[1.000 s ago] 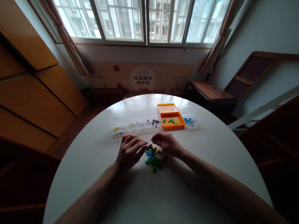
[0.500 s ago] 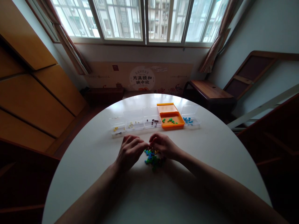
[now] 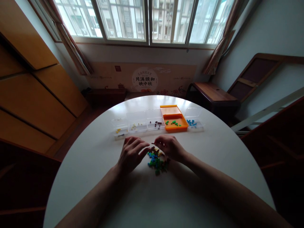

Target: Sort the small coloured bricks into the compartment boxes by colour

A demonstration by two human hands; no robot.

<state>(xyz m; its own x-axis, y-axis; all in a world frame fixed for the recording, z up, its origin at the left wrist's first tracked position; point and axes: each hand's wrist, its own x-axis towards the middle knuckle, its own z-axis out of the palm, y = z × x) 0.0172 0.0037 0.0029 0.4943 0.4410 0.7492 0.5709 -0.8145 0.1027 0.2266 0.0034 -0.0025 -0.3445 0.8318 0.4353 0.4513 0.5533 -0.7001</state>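
Observation:
A small heap of mixed toy bricks [image 3: 158, 163], mostly green and blue with some brown and yellow, lies on the white table between my hands. My right hand [image 3: 169, 147] pinches a small brown brick [image 3: 153, 143] at its fingertips, just above the heap's far edge. On the other side, my left hand [image 3: 133, 153] has its thumb and forefinger slightly apart, close to the heap, and I see nothing between them. Part of the heap is hidden behind my right fingers.
Beyond my hands stands a row of open boxes: clear ones with yellow [image 3: 120, 132], cream [image 3: 137, 128], dark brown [image 3: 155, 126] and blue pieces [image 3: 196, 125], and an orange box [image 3: 176, 128] with green pieces. The round table [image 3: 90, 164] has a window behind it.
My fingertips, which met over the heap, have parted. My right hand has drawn slightly back with the brown brick showing in its pinch, and my left fingers have spread a little.

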